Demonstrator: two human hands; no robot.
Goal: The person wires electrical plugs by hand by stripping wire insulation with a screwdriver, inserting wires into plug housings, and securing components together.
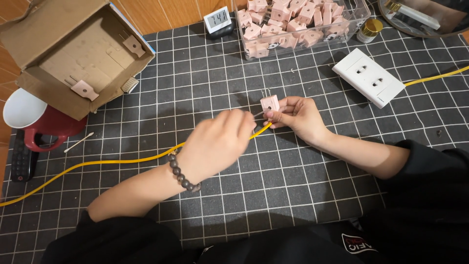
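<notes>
My right hand (pixel 299 116) pinches a small pink plug (pixel 269 103) with two metal prongs pointing away from me. My left hand (pixel 217 142), with a dark bead bracelet at the wrist, grips a yellow cable (pixel 122 161) just next to the plug. The cable end meets the plug's underside between my fingers; the joint itself is hidden. Both hands hover over a dark grid-patterned mat (pixel 205 93).
An open cardboard box (pixel 73 54) holding pink plugs lies at the far left, beside a red mug (pixel 49 129) and a white bowl. A clear tray (pixel 298 22) of pink plugs, a small digital clock (pixel 218 20) and a white double socket (pixel 369 77) with another yellow cable stand behind.
</notes>
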